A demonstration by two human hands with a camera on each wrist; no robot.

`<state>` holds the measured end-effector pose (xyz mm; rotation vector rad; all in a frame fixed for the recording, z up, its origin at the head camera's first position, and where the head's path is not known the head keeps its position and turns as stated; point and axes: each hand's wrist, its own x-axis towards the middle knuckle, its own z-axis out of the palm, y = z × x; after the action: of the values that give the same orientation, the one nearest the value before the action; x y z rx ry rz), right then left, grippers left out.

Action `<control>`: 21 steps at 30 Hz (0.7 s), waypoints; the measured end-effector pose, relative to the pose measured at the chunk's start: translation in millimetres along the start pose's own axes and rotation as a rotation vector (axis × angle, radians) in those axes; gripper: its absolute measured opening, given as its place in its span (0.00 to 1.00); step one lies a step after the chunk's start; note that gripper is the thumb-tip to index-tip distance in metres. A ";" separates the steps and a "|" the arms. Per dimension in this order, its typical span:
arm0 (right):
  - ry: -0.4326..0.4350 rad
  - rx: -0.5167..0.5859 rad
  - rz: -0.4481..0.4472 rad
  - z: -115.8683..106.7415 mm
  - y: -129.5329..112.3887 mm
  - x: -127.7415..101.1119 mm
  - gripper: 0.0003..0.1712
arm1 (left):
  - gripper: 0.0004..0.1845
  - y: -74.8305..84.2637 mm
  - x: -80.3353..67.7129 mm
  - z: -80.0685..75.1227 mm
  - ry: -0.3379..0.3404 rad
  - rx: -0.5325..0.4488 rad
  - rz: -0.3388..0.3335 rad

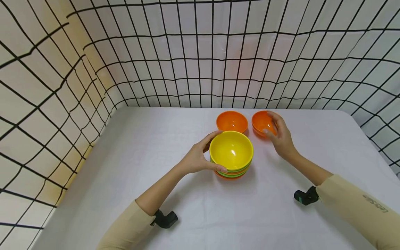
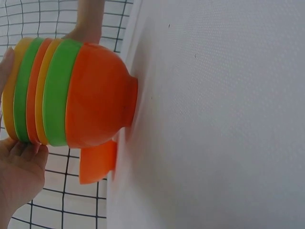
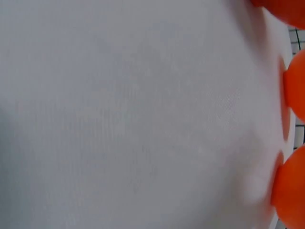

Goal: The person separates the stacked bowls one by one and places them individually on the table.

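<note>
Nearest, on the white table (image 1: pixel 125 180), stands a stack of nested bowls (image 1: pixel 231 156) — yellow on top, with green and orange rims below. The left hand (image 1: pixel 197 158) grips the stack's left side, fingers curled round the far rim and thumb on the near rim. Just beyond and to the right, the right hand (image 1: pixel 279 135) holds 1 orange bowl (image 1: pixel 262 122), tilted, fingers curved over its rim. Another orange bowl (image 1: pixel 232 121) sits upright left of it — just behind the stack. A black wire grid (image 1: pixel 200 62) backs the table.

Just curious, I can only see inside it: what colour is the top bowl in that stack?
Yellow. The top bowl shows best in the head view, the left hand gripping the stack.
</note>
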<state>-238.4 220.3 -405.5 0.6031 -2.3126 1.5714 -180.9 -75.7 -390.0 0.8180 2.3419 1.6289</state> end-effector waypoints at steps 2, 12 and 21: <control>-0.015 0.092 -0.014 3.2 -4.4 -1.1 0.32 | 0.55 0.0 0.1 -0.3 0.000 0.001 0.005; -0.121 0.208 -0.032 15.6 -29.1 -7.3 0.31 | 0.54 -0.4 1.1 -0.5 -0.001 0.002 0.007; -0.165 0.264 -0.064 22.9 -42.2 -10.9 0.32 | 0.54 -1.9 0.8 -1.8 -0.005 0.001 0.006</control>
<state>-208.3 187.4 -384.6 0.8908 -2.1868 1.8764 -183.0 -77.2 -390.9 0.8292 2.3400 1.6260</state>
